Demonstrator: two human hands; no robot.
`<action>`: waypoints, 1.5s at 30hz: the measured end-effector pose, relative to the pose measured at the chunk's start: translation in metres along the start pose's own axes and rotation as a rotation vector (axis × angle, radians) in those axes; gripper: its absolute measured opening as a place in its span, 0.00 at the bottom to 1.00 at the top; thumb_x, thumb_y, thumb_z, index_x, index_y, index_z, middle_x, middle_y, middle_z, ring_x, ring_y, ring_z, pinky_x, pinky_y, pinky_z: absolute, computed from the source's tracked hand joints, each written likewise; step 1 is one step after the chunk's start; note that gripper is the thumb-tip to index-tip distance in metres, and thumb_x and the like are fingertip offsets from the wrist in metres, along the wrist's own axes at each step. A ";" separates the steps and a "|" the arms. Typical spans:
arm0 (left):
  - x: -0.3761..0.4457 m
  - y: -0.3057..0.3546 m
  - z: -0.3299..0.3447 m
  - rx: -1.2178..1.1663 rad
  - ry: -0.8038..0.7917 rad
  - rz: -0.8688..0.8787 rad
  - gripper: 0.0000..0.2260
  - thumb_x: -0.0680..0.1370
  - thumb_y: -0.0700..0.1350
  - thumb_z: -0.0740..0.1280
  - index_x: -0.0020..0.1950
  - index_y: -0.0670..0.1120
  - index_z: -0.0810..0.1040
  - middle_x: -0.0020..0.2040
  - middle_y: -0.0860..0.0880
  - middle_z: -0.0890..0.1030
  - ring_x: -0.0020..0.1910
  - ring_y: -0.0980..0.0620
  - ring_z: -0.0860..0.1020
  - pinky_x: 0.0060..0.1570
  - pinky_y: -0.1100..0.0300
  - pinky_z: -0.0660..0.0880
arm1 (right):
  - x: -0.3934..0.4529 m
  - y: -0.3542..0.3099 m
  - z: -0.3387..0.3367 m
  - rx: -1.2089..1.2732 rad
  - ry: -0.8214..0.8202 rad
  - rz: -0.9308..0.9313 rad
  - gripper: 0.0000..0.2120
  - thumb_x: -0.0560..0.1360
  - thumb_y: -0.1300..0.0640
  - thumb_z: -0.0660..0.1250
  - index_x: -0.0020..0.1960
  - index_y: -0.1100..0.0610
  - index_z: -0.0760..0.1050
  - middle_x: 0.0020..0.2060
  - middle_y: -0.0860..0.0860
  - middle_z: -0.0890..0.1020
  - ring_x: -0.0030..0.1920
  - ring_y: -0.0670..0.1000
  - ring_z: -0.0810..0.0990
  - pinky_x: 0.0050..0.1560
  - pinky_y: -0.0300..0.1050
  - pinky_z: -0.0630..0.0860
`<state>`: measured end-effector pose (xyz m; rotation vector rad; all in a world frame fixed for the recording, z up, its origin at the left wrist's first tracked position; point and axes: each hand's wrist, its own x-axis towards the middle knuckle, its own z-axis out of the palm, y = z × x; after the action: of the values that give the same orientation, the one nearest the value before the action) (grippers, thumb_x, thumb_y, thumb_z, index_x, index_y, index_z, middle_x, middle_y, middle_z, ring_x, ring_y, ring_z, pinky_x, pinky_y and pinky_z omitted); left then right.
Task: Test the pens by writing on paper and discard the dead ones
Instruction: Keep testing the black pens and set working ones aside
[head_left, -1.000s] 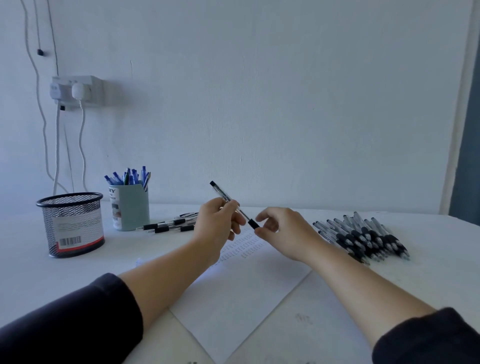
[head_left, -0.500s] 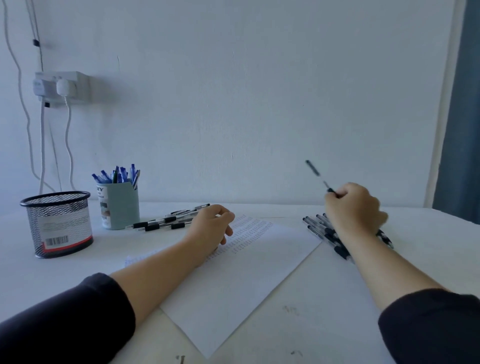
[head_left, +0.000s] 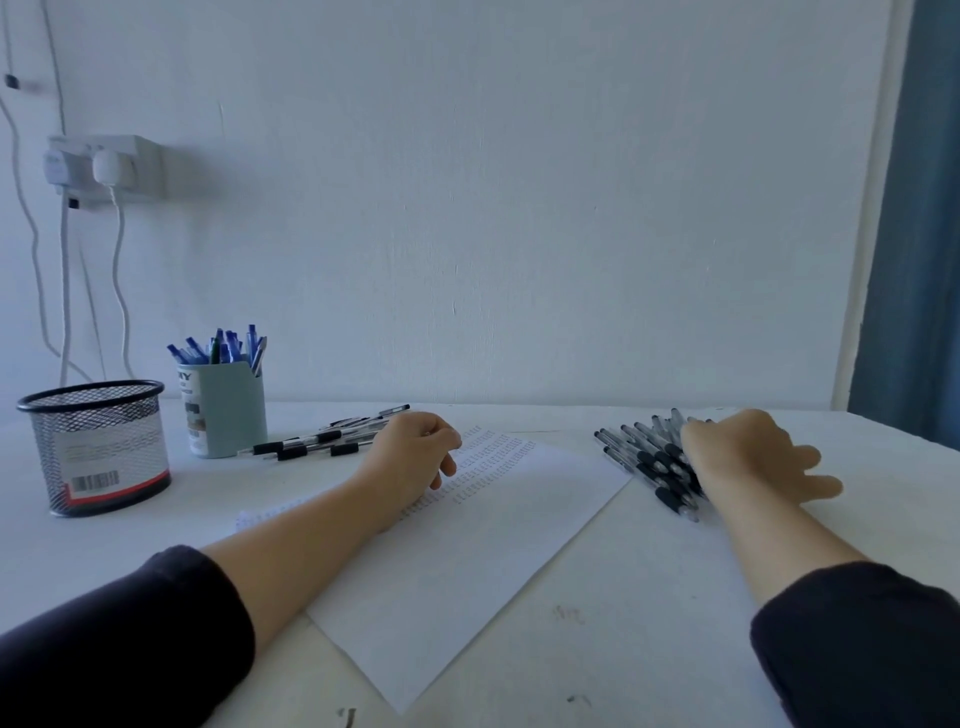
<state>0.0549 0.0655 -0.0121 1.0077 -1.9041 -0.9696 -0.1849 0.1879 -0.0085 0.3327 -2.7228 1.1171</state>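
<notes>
A white sheet of paper (head_left: 467, 545) lies at an angle on the white tabletop (head_left: 649, 649), its far part covered with rows of small dark test marks. The left hand (head_left: 415, 457) rests on the upper left part of that sheet, fingers (head_left: 447, 467) loosely curled under and holding nothing. The right hand (head_left: 748, 457) lies over the right side of a heap of black-gripped clear-barrelled pens (head_left: 644, 457), which sits on the tabletop just beside the paper's right edge. Its fingers (head_left: 815, 483) are spread and blurred, pointing off to the right; whether any of them pinches a pen cannot be told, as the hand hides what is beneath it. Both forearms are bare, with dark sleeves (head_left: 130, 634) pushed up toward the elbows.

Behind the left hand a smaller loose group of black-capped pens (head_left: 322, 444) lies flat on the tabletop, reaching from beside the hand toward a pale green cylindrical pen cup (head_left: 223, 410). That cup stands upright and holds a bunch of blue-capped pens (head_left: 223, 348). Left of it, near the table's far edge, stands a black wire-mesh round basket (head_left: 96, 447) with a white-and-red barcode label on its wall. On the white wall (head_left: 519, 208) above, a white double socket (head_left: 104, 166) carries a white plug, with cables hanging down from it. A blue curtain (head_left: 914, 234) borders the right edge.
</notes>
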 end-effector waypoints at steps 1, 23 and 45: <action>0.000 0.000 0.000 0.001 -0.002 -0.001 0.08 0.78 0.40 0.62 0.39 0.44 0.77 0.31 0.48 0.79 0.27 0.52 0.72 0.26 0.63 0.63 | -0.001 -0.001 0.000 -0.022 0.000 0.000 0.16 0.75 0.46 0.60 0.49 0.58 0.75 0.51 0.58 0.75 0.60 0.60 0.66 0.63 0.54 0.59; 0.041 -0.045 -0.082 0.540 0.340 0.017 0.16 0.75 0.33 0.57 0.58 0.45 0.78 0.56 0.46 0.77 0.51 0.46 0.75 0.47 0.55 0.74 | -0.109 -0.062 0.024 -0.228 -0.946 -1.015 0.30 0.71 0.32 0.63 0.70 0.39 0.65 0.73 0.48 0.63 0.73 0.55 0.58 0.71 0.50 0.56; 0.041 -0.049 -0.058 1.078 -0.020 0.230 0.14 0.80 0.37 0.55 0.63 0.46 0.72 0.57 0.47 0.78 0.53 0.48 0.76 0.51 0.56 0.74 | -0.106 -0.060 0.023 -0.125 -1.043 -0.895 0.45 0.50 0.35 0.67 0.68 0.34 0.67 0.72 0.47 0.64 0.71 0.50 0.63 0.71 0.51 0.60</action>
<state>0.1032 -0.0057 -0.0191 1.2764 -2.5088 0.2747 -0.0688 0.1448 -0.0109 2.3324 -2.6419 0.5321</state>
